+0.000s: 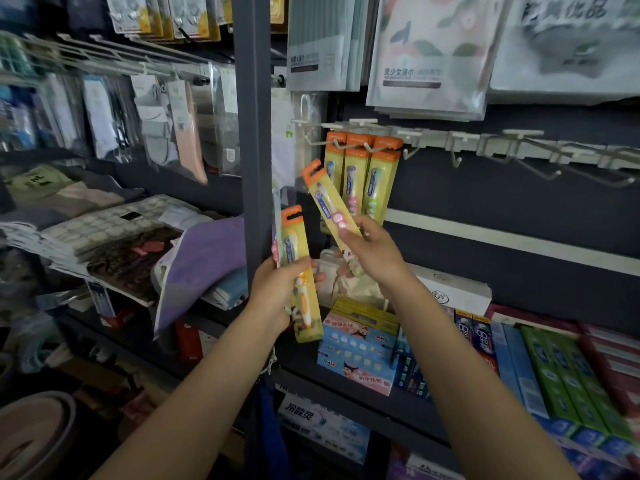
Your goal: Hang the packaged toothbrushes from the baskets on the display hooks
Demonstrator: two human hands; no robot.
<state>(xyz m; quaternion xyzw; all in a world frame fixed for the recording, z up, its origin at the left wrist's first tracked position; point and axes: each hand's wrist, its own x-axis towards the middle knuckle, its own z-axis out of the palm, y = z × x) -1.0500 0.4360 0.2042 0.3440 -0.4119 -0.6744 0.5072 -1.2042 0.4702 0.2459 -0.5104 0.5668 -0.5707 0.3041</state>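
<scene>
1. The right hand point(372, 252) pinches the lower end of one pink-handled packaged toothbrush point(329, 202), tilted left, its orange hang tab point(311, 169) just below the loaded display hooks point(349, 145).
2. To hang it well, I judge the pack should be turned upright and the tab's slot lined up with a hook tip, then slid back.
3. The left hand point(282, 289) grips a small bundle of toothbrush packs point(298, 271), at least two; the exact count is unclear.
4. Three columns of packs point(360, 178) already hang; several empty hooks point(540, 164) stand to the right.
</scene>
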